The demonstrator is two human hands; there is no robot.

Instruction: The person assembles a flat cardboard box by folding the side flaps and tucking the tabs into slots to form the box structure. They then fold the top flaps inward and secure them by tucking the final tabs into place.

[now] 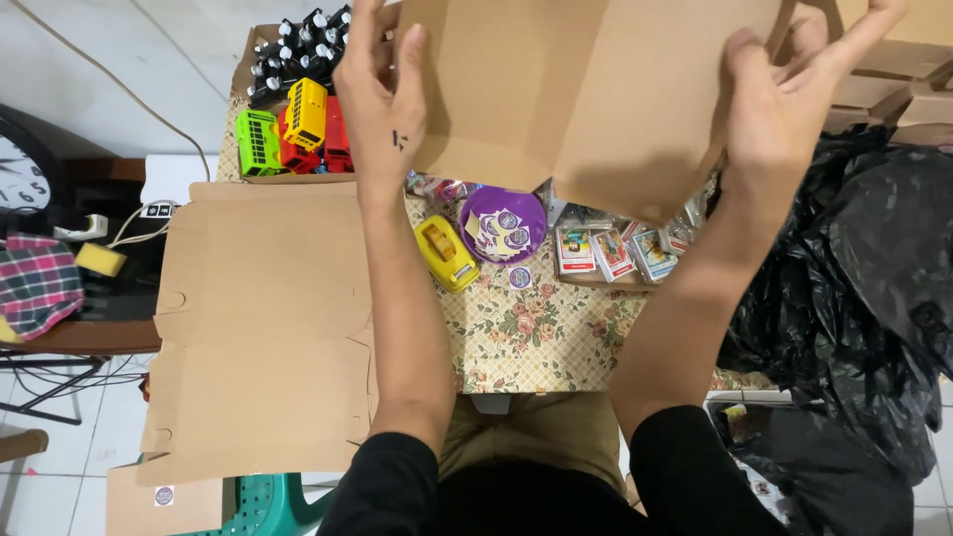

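- The box (586, 89) was plain brown cardboard, half folded, flaps loose.
- It hung above the table's (536, 337) far edge, between both grips.
- Left hand (382, 99) and right hand (784, 99) pressed its sides, fingers spread.

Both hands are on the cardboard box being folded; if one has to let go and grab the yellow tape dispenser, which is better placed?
Probably the left hand: the yellow tape dispenser lies beside the left forearm, below the cardboard box. The right hand grips the far side.

Floral counter (536, 337): yellow tape dispenser (446, 253) and purple bowl (501, 223) at twelve o'clock, flat cardboard (263, 328) at nine
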